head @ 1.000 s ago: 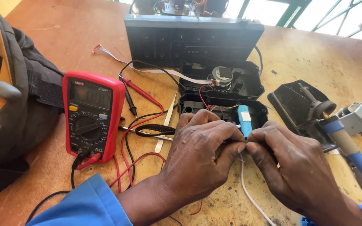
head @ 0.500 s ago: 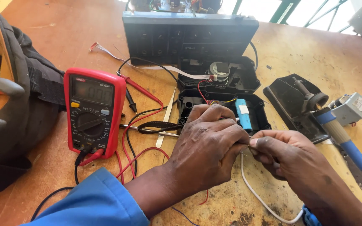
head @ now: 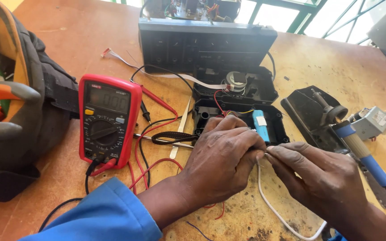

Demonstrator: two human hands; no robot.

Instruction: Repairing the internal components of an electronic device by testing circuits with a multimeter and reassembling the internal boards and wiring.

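My left hand [head: 222, 156] and my right hand [head: 320, 176] meet fingertip to fingertip at the middle of the wooden bench [head: 90, 40]. Between them they pinch the end of a white cable [head: 271, 207], which loops down toward the bench's near edge. Just behind my left hand lies an opened black plastic housing [head: 242, 100] with a blue cylindrical battery cell [head: 261, 126], a small round speaker [head: 235, 80] and thin red and yellow wires inside. What exactly my left fingers grip is hidden by the knuckles.
A red multimeter [head: 107, 120] with red and black test leads [head: 150, 134] lies to the left. A dark tool bag [head: 18, 111] stands at far left. A black device front panel [head: 204, 42] stands behind. A blue-handled soldering iron [head: 365, 156] rests on its stand [head: 311, 114] at right.
My right hand has shifted slightly right and down, drawing the white cable out a little. My left hand stays over the housing's front edge.
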